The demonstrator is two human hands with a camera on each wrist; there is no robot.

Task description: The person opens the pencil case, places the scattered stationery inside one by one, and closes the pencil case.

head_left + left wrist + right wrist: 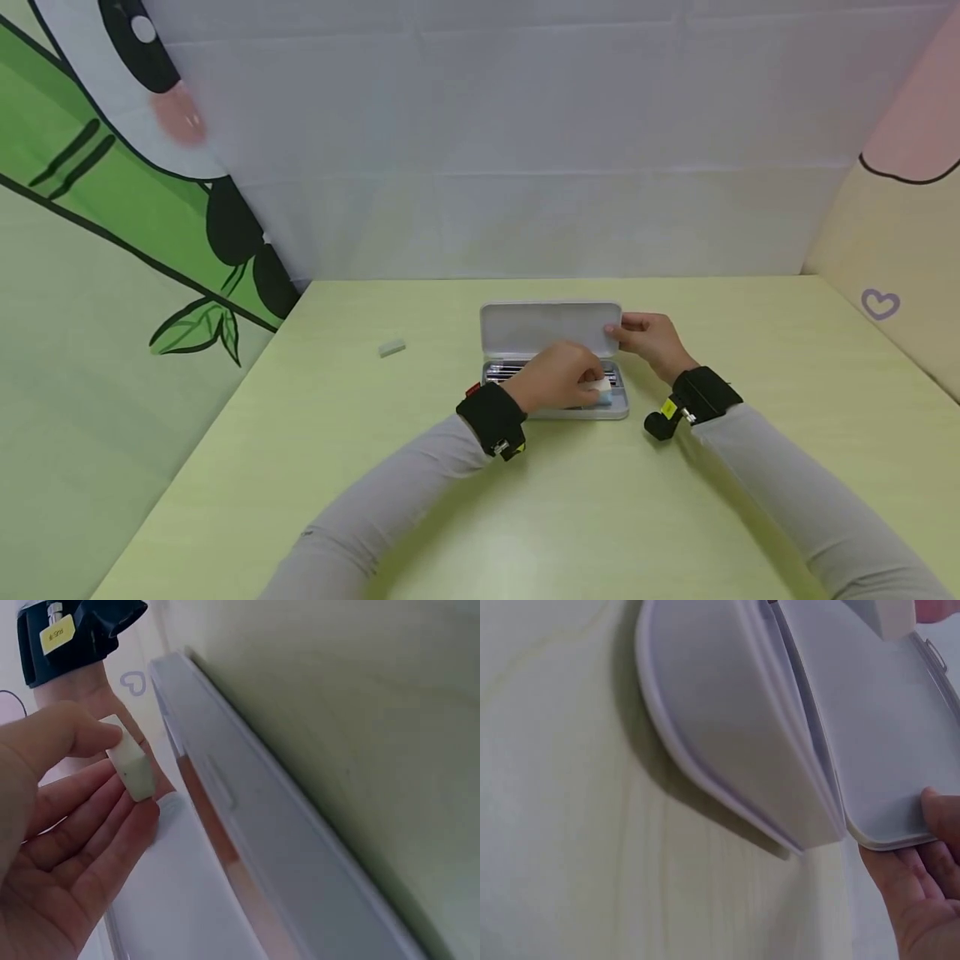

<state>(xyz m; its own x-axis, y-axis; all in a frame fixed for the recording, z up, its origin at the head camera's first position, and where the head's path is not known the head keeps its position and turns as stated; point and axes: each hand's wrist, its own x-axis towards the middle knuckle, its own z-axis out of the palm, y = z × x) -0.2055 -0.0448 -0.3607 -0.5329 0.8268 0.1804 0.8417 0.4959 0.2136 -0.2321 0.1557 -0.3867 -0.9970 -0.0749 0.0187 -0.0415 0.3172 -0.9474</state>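
Near the desk's middle, the left hand pinches a white eraser between thumb and fingertips over the open pencil case. Beyond, the right hand grips the lid edge; a loosened pinch could drop the eraser outside.

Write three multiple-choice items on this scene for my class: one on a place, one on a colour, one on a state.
1. Where does the small grey block lie?
A. in the case
B. on the table, left of the case
C. in the right hand

2. What colour is the eraser in the left hand?
A. white
B. red
C. black

3. How is the case?
A. shut
B. upside down
C. open, lid up

Answers:
1 B: it sits alone on the tabletop.
2 A: the left wrist view shows it white between thumb and fingers.
3 C: the right hand holds the raised lid by its edge.
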